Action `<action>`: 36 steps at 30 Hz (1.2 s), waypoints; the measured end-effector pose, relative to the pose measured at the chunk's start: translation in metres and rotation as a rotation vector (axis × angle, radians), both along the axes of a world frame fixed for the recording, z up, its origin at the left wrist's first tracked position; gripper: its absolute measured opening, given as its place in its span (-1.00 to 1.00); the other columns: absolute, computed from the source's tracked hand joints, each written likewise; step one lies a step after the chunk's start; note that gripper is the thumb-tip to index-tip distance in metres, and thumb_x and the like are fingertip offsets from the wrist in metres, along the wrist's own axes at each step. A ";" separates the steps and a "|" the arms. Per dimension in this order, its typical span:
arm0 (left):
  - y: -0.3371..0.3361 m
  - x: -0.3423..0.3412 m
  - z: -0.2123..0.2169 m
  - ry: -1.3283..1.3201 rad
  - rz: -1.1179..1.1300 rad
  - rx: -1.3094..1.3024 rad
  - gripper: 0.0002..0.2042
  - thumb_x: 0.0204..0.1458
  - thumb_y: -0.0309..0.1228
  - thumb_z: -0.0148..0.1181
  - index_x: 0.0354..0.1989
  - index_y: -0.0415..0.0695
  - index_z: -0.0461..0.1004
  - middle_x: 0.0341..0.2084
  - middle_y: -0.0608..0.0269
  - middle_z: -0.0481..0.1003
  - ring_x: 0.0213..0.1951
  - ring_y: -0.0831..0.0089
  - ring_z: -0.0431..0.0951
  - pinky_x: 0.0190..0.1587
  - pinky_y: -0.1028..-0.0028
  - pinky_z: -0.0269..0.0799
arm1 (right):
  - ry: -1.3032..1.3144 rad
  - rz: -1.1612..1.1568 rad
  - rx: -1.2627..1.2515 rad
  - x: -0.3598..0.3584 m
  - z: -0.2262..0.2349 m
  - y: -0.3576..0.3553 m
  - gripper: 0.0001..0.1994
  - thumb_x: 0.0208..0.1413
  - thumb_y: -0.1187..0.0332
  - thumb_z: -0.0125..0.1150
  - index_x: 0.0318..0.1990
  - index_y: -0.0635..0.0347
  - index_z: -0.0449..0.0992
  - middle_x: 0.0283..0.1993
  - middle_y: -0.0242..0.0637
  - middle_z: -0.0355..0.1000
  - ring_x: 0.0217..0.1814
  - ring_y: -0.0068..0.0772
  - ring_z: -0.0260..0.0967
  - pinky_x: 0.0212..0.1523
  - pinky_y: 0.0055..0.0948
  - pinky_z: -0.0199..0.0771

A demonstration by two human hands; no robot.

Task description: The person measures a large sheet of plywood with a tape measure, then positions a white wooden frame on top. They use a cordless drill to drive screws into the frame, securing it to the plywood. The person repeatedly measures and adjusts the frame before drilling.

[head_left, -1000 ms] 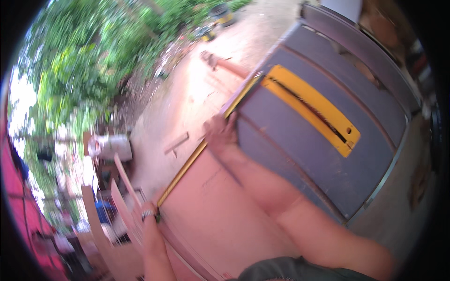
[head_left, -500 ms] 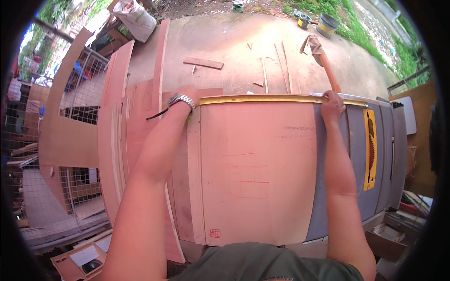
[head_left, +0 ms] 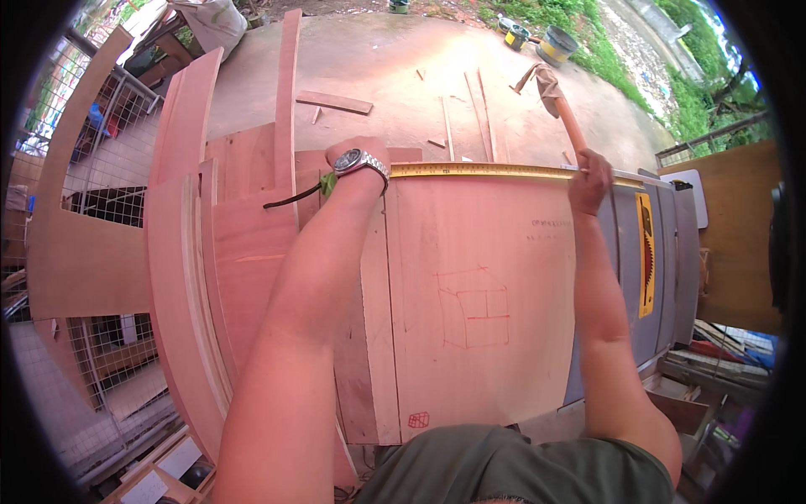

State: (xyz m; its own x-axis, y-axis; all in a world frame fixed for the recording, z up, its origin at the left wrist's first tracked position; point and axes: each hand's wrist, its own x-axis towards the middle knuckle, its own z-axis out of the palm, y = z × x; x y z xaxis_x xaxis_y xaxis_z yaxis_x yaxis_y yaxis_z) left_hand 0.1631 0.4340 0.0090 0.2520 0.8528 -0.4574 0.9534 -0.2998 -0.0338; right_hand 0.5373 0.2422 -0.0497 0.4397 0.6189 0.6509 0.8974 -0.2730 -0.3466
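So the right hand (head_left: 591, 183) has its fingers curled round the tape (head_left: 478, 172), at the right end of the board's far edge; the left hand (head_left: 357, 149) is bent over past the wrist at the other end, so I can't tell what its fingers are doing. The tape runs between the two along the board's (head_left: 470, 386) far edge, and my guess is they've got an end each to keep it straight and flat. A green bit (head_left: 328, 184) with a black strap (head_left: 292, 202) pokes out by the left wrist, maybe the tape's case. The board butts up to the grey saw table (head_left: 600, 294) on its right, which probably helps hold it level. Writing-wise: red box sketch (head_left: 474, 307) mid-board, a small red gridded scribble (head_left: 418, 419) at the board's near left corner, and faint dark lettering (head_left: 550, 224) near its far right, too small to make out. Tape's markings are too fine as well, and I can't read any brand.
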 end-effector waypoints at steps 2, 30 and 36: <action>-0.001 -0.001 0.001 0.008 -0.021 -0.003 -0.75 0.19 -0.36 0.12 -0.02 0.05 0.67 -0.06 0.21 0.66 -0.01 0.28 0.67 -0.14 0.25 0.53 | 0.292 0.140 -0.059 -0.047 0.018 0.021 -0.86 0.18 0.44 0.19 -0.11 0.09 0.49 -0.16 -0.22 0.54 -0.09 -0.04 0.49 -0.07 -0.15 0.44; 0.000 -0.003 0.002 -0.027 -0.020 -0.001 -0.76 0.16 -0.36 0.14 -0.07 -0.02 0.68 -0.10 0.09 0.66 -0.02 0.22 0.67 -0.05 0.28 0.57 | 0.586 0.666 -0.387 -0.225 -0.003 0.119 -0.86 0.14 0.39 0.21 -0.23 0.26 0.60 -0.35 -0.15 0.59 -0.33 -0.36 0.55 -0.24 -0.39 0.53; 0.000 -0.003 0.003 -0.010 -0.034 0.000 -0.76 0.17 -0.35 0.15 -0.07 -0.01 0.69 -0.11 0.11 0.67 -0.03 0.25 0.68 -0.06 0.30 0.57 | 0.566 0.689 -0.375 -0.224 -0.008 0.119 -0.87 0.14 0.40 0.21 -0.26 0.26 0.59 -0.34 -0.15 0.59 -0.33 -0.36 0.55 -0.23 -0.40 0.53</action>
State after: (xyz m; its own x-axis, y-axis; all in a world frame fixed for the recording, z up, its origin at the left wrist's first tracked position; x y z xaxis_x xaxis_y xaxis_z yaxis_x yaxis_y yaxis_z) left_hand 0.1600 0.4336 0.0116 0.2849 0.8439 -0.4546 0.9431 -0.3316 -0.0246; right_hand 0.3131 0.3609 -0.0581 0.0907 0.9826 0.1621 0.6291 0.0697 -0.7742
